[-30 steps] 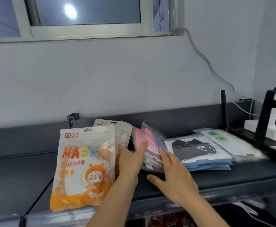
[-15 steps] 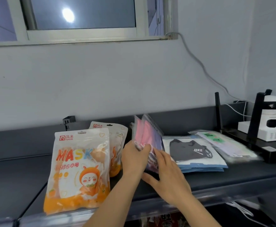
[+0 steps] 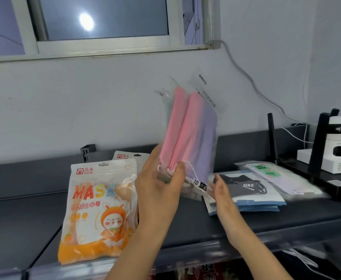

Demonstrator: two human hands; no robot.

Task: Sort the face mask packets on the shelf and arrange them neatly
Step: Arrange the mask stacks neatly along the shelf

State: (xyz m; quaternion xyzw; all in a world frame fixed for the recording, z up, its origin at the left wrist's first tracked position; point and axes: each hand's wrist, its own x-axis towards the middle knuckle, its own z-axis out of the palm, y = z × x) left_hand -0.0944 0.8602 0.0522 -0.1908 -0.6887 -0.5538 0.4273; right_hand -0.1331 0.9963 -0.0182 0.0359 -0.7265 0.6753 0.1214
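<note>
Left hand (image 3: 159, 186): clear plastic packets of pink-and-purple masks (image 3: 192, 138) are gripped at their lower end.
Packets: held upright, slightly tilted, above the dark grey shelf (image 3: 24, 219), between the orange-and-white MASK pouch (image 3: 99, 209) and the flat blue-edged packets (image 3: 246, 197).
Right hand (image 3: 223, 194): held open, fingers relaxed, just beside the gripped packets' lower corner.

White camera (image 3: 340, 145) by black router (image 3: 318, 147); window (image 3: 105, 19) above.

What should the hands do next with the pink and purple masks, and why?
Probably set the pink-and-purple packets down flat on the bare shelf between the orange MASK packet and the black-mask stack. The left hand grips them in the air, fanned unevenly, the right hand is open beside them, and that gap looks free.
</note>
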